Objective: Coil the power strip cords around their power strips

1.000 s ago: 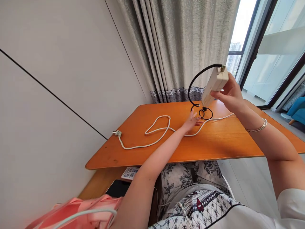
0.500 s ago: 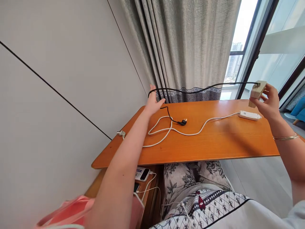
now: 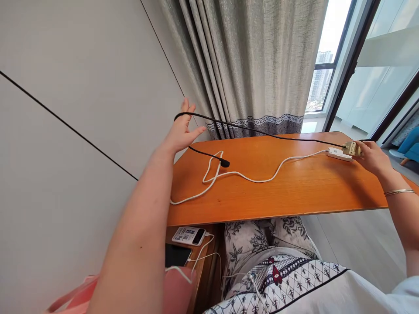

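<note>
My left hand [image 3: 183, 128] is raised over the far left of the desk, its fingers and thumb spread apart. A black power cord [image 3: 258, 131] bends over that hand and hangs from it without being gripped. The cord's free end, a black plug [image 3: 224, 162], is low over the desk beside the white cable. My right hand [image 3: 373, 158] is closed on a beige extension socket [image 3: 352, 149], where the black cord enters. Just behind and left of it lies a white power strip [image 3: 339, 154], partly covered. Its white cable [image 3: 258, 180] trails left in a loose loop.
The orange wooden desk [image 3: 278, 200] runs along a grey wall [image 3: 81, 78] and a curtain [image 3: 258, 65]. Below its front edge, a white power bank [image 3: 188, 235] and a dark device [image 3: 176, 255] lie on a lower shelf. A window stands at the right.
My left hand has moved left and slightly up, drawing the black cord and its plug leftward. My right hand has lowered the beige socket close to the white power strip.
</note>
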### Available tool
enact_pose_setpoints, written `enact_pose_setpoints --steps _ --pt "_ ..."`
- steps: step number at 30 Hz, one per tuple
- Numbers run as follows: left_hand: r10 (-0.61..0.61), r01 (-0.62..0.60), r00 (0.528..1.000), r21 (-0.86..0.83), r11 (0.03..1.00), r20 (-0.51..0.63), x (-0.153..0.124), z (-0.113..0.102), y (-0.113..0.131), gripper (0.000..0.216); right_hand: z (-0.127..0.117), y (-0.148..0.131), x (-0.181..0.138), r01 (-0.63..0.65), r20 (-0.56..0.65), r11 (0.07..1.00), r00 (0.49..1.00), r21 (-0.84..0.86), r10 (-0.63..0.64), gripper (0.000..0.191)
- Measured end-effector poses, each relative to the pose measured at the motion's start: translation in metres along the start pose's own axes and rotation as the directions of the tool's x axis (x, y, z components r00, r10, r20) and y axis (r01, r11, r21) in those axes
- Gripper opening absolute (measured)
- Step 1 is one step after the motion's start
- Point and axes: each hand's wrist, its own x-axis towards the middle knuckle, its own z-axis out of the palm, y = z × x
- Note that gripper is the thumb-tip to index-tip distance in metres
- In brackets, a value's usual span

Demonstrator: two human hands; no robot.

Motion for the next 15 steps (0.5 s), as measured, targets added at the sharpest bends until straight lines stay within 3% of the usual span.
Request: enact_pose_setpoints --steps 4,7,10,15 --pt "-0.053 0.056 0.996 0.04 0.998 -0.071 -0.003 -0.015 -0.017 0.111 0.006 0.014 -0.001 -0.055 0.041 0.997 0.997 -0.06 0.057 0.057" --pt "-0.195 0.192 0.98 -0.103 0.976 -0.027 -0.01 -0.013 -0.021 0.1 0.013 0.013 -0.002 -0.072 0.214 0.99 0.972 -0.124 0.098 0.055" --pt "-0.377 0.387 0.922 -0.146 0.91 0.09 -0.024 0.0 -0.017 0.085 0.022 0.003 -0.001 -0.003 0.346 0.981 0.936 -0.193 0.071 0.06" --pt "-0.55 0.555 0.784 0.073 0.829 0.287 -0.048 0.027 -0.015 0.067 0.032 -0.012 0.008 0.02 0.444 0.979 0.893 -0.204 0.074 0.065"
